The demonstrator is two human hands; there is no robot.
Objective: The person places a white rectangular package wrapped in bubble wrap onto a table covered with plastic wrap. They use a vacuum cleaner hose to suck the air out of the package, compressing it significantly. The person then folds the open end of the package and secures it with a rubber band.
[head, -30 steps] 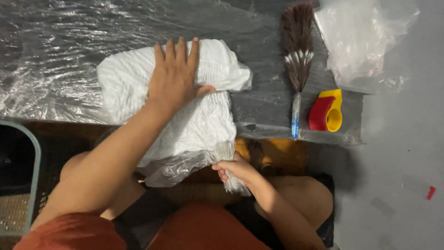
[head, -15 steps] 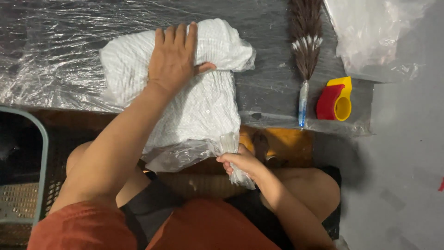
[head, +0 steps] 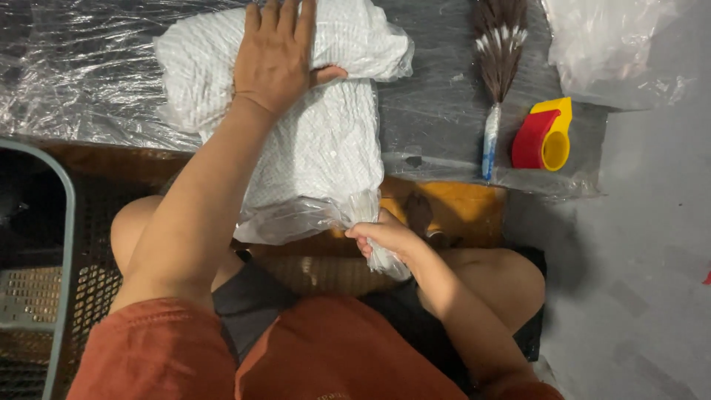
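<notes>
Fingers of the left hand [head: 280, 55] lie spread and flat on top of the white folded garment in its clear plastic bag [head: 311, 141], pressing it to the plastic-covered table [head: 89, 81]; nothing is gripped. The right hand [head: 383, 235] is closed tight around the gathered, twisted bag mouth [head: 363, 211] at the table's near edge, above the lap. By my reading the garment is fully inside and the opening bunched; sealing looks left to do. A red and yellow tape dispenser [head: 543, 135] sits well apart to the right, just beside a feather duster [head: 498, 67]
</notes>
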